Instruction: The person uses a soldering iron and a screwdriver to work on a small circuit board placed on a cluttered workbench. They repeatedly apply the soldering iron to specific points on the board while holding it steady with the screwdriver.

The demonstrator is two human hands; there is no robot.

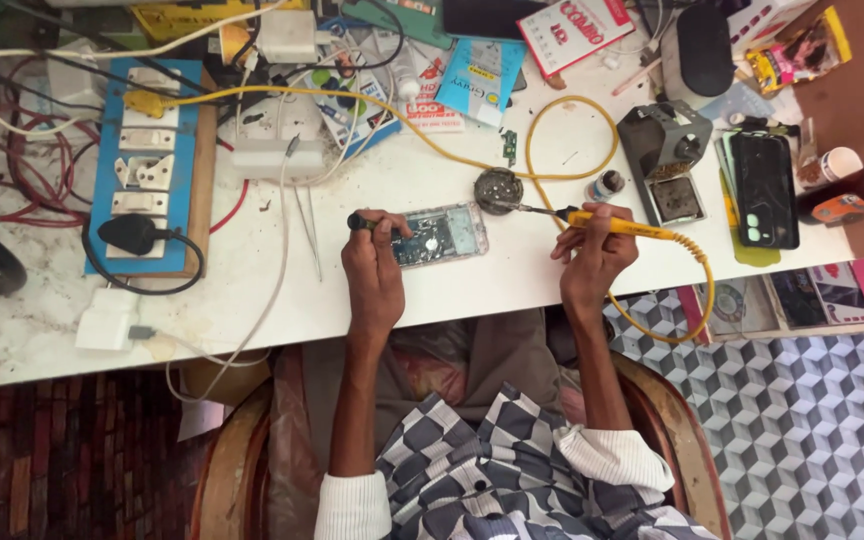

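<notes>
An opened phone point(442, 234) lies on the white worktop point(352, 290) with its insides showing. My left hand point(372, 262) rests on the phone's left end and holds a small black-handled tool point(360, 221) there. My right hand point(597, 252) grips a yellow soldering iron point(620, 226). Its metal tip points left into a small round tin point(498, 189) just above and to the right of the phone. The iron's yellow cord point(704, 290) loops down past the table's edge.
A blue switchboard point(147, 160) with plugs and cables sits at the left, with a white charger point(107, 320) below it. A soldering stand point(667, 160), a dark phone point(764, 188), bottles point(852, 190) and cartons crowd the right and back. Tweezers point(310, 228) lie left of the phone.
</notes>
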